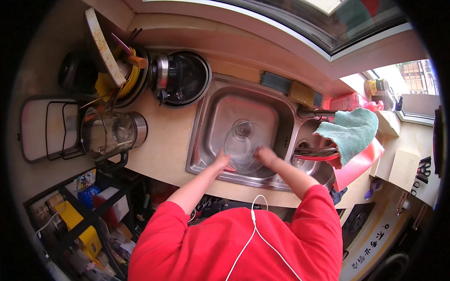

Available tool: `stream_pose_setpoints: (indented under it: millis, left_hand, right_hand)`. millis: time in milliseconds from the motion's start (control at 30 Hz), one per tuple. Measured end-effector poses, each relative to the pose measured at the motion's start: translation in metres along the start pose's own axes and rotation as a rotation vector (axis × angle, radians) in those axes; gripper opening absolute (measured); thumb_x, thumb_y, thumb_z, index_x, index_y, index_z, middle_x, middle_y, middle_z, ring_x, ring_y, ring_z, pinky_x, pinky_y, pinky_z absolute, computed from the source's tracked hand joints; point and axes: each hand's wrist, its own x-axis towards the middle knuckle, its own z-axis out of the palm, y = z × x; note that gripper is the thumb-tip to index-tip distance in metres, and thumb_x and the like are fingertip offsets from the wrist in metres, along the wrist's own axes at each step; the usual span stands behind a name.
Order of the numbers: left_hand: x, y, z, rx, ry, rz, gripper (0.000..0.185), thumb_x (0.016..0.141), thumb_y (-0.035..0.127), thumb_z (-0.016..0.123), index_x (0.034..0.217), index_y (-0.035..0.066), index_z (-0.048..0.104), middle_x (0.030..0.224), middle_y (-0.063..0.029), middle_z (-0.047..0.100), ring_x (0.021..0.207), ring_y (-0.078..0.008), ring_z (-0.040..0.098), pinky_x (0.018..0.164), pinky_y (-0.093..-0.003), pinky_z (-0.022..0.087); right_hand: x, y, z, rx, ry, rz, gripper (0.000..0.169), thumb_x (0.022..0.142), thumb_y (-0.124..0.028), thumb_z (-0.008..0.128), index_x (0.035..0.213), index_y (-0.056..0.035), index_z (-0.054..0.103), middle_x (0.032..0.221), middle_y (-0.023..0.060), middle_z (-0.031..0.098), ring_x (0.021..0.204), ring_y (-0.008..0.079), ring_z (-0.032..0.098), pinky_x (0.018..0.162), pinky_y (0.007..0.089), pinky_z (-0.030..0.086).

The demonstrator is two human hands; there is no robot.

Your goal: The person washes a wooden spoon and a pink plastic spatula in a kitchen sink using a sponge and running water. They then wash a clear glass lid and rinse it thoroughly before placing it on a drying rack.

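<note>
A round, clear glass bowl or lid [242,142] is held over the large basin of the stainless steel sink [225,105]. My left hand [222,161] grips its near left edge, with the thumb on the rim. At its right side is my right hand [266,156], blurred, with the fingertips against or just inside the glass. Whether those fingers hold anything is hidden. The drain [243,130] shows through the glass.
A teal cloth [355,130] drapes over things by the small right basin, near a sponge [301,94] and a pink bottle [348,102]. On the left stand a glass blender jug [112,131], a black pot [195,80] and stacked bowls [132,82]. A window [281,21] is behind.
</note>
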Motion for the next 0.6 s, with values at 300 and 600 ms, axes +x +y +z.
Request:
stream_pose_setpoints:
  millis: [300, 600]
  left_hand:
    - [-0.002, 0.007, -0.007, -0.036, -0.182, -0.142, 0.066, 0.087, 0.004, 0.037, 0.144, 0.014, 0.005, 0.089, -0.0284, 0.057, 0.072, -0.0375, 0.063, 0.061, -0.0460, 0.057]
    - [-0.007, 0.008, 0.002, -0.040, -0.180, -0.070, 0.058, 0.087, 0.005, 0.038, 0.140, 0.015, 0.015, 0.099, -0.0299, 0.053, 0.074, -0.0388, 0.063, 0.060, -0.0448, 0.058]
  right_hand:
    - [0.060, -0.046, -0.096, -0.773, 0.254, -0.634, 0.023, 0.071, -0.015, 0.055, 0.090, -0.0085, 0.066, 0.110, 0.0046, 0.053, 0.108, 0.0195, 0.048, 0.092, 0.0295, 0.042]
    - [0.038, -0.075, 0.009, 0.233, -0.043, -0.231, 0.018, 0.073, -0.010, 0.059, 0.090, -0.0052, 0.060, 0.101, 0.0157, 0.056, 0.095, 0.0336, 0.055, 0.082, 0.0382, 0.047]
